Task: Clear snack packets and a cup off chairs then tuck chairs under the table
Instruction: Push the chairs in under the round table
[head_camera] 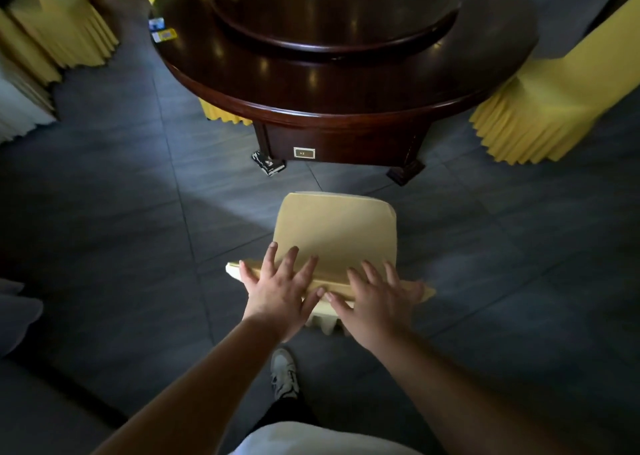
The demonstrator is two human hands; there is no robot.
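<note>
Two snack packets (162, 30) lie at the table's (311, 108) left edge. The left hand (280, 281) rests fingers spread, flat on the chair's (334, 232) top rail; the right hand (377, 290) lies likewise just beside it, neither clamped. The chair stands near the table, not yet tucked, seat bare. Its loose cover likely slips; the rail beneath probably gives firm purchase for pushing.

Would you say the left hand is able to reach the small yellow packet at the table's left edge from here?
Probably not: the left hand rests on the yellow-covered chair's backrest, while the small yellow packet lies across open floor on the dark round wooden table.
</note>
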